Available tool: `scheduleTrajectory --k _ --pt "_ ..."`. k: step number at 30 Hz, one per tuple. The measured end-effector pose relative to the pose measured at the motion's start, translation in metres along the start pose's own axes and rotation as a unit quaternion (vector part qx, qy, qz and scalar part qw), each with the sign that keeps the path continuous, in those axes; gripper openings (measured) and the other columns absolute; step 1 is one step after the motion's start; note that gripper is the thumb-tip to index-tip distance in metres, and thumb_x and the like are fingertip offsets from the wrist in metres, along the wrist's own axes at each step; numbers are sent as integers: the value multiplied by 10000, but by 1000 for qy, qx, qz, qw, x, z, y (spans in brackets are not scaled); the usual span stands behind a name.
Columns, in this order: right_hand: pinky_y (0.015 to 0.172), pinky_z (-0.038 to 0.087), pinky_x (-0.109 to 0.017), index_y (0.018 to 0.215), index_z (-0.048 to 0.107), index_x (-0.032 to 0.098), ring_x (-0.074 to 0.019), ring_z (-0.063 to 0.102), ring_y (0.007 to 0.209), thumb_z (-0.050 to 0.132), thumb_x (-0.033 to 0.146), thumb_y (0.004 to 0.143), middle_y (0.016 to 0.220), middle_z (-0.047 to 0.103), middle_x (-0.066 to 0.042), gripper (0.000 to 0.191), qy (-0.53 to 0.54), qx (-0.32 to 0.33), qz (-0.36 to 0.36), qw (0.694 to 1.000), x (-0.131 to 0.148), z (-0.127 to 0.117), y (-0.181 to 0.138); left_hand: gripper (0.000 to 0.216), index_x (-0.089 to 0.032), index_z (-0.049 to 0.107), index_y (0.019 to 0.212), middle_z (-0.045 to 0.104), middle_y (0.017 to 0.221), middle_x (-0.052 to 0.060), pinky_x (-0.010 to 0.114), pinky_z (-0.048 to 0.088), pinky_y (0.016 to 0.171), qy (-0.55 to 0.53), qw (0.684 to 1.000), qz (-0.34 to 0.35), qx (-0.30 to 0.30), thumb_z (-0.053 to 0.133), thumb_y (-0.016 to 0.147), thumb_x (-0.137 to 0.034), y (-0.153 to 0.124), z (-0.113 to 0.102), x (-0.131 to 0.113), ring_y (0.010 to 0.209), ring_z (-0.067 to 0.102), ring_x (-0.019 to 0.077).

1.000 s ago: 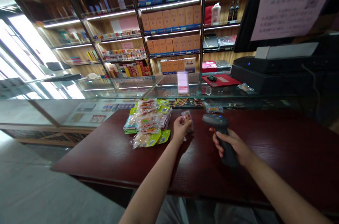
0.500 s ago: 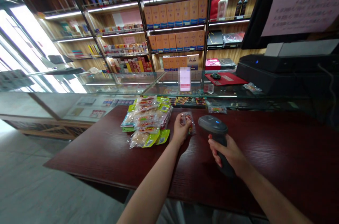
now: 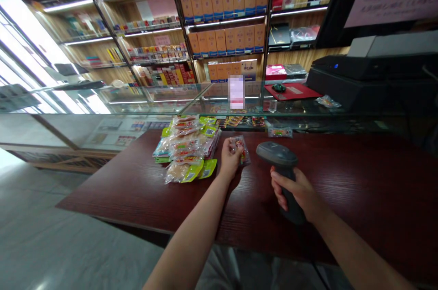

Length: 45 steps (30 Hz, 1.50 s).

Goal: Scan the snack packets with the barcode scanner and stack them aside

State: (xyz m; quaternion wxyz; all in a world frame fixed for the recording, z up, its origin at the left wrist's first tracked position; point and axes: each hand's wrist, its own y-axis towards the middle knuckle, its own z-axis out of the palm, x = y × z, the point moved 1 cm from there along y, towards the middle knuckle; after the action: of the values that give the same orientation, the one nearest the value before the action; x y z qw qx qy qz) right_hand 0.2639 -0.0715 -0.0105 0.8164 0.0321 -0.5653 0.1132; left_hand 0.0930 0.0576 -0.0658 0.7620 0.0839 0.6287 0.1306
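Observation:
My left hand (image 3: 232,158) has its fingers closed on a small clear snack packet (image 3: 245,155) at the tabletop; the hand covers part of it. My right hand (image 3: 296,192) is wrapped round the grip of a dark grey barcode scanner (image 3: 277,154), held upright above the table with its head pointing left toward the packet. Left of my left hand lies a pile of snack packets (image 3: 186,150), clear with green and yellow parts, loosely overlapped. Another clear packet (image 3: 279,132) lies farther back, beyond the scanner.
The dark red wooden table (image 3: 147,198) meets a glass display counter (image 3: 219,107) at its back edge. A computer mouse (image 3: 278,87) rests on a red mat (image 3: 297,92). Black equipment (image 3: 372,71) stands at the right. Shelves of orange boxes (image 3: 226,0) line the wall.
The blue light on top of the scanner no longer shows. The whole scene sits slightly higher in the picture. Both hands keep their holds.

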Motion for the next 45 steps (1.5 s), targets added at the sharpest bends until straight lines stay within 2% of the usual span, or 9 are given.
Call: scheduleTrajectory --k 9,15,22,25,28,33,37,42,45 --pt "291 386 -145 920 536 198 -59 460 343 759 411 761 525 544 93 347 13 -23 -21 999 0 -8 3 520 -203 479 994 613 871 2 239 495 581 -26 999 -37 -16 789 602 -348 -2 2 -3 679 602 126" --pt "289 390 -146 873 544 204 -57 452 347 803 404 710 517 555 93 366 61 -57 -45 995 4 -17 10 435 -152 533 879 637 832 42 237 473 610 13 998 -37 -40 760 645 -441 2 -2 1 680 595 124" --pt "292 394 -152 833 572 195 -63 453 358 819 366 689 506 565 78 332 111 -105 -110 982 18 -33 13 471 -151 635 950 682 904 54 296 477 761 59 998 -35 -10 801 531 -288 -2 -2 -7 796 622 169" --pt "290 394 -155 820 577 193 -67 454 360 819 355 688 507 570 71 320 122 -134 -133 975 23 -39 14 436 -146 644 919 685 851 48 298 488 727 84 995 -53 13 793 521 -245 -3 9 -9 765 622 175" --pt "291 388 -152 810 578 193 -66 451 364 825 353 678 510 572 69 323 136 -150 -142 969 25 -43 16 394 -147 634 882 670 785 25 280 491 681 114 991 -60 41 789 523 -195 3 30 -4 724 616 166" --pt "298 385 -150 795 576 197 -63 449 363 828 366 670 509 564 73 328 146 -169 -147 964 26 -46 18 358 -159 642 894 672 840 17 271 485 740 185 978 -4 99 764 562 -100 27 75 19 775 616 154" --pt "303 383 -150 785 566 200 -61 443 367 816 359 690 521 559 73 311 147 -172 -150 962 27 -49 20 353 -162 680 916 654 890 42 313 474 818 266 954 48 129 793 583 -132 49 102 36 844 601 180" --pt "311 386 -158 809 566 208 -66 438 371 804 355 708 527 556 71 297 149 -160 -144 965 28 -50 21 382 -188 715 977 589 974 88 385 434 902 411 901 87 105 819 618 -264 64 115 45 963 553 246" --pt "308 379 -156 819 567 209 -64 430 366 809 358 696 520 552 73 310 154 -163 -140 964 29 -49 21 401 -221 703 1032 563 1019 91 382 421 913 441 888 88 91 801 648 -279 69 118 46 1024 525 261"
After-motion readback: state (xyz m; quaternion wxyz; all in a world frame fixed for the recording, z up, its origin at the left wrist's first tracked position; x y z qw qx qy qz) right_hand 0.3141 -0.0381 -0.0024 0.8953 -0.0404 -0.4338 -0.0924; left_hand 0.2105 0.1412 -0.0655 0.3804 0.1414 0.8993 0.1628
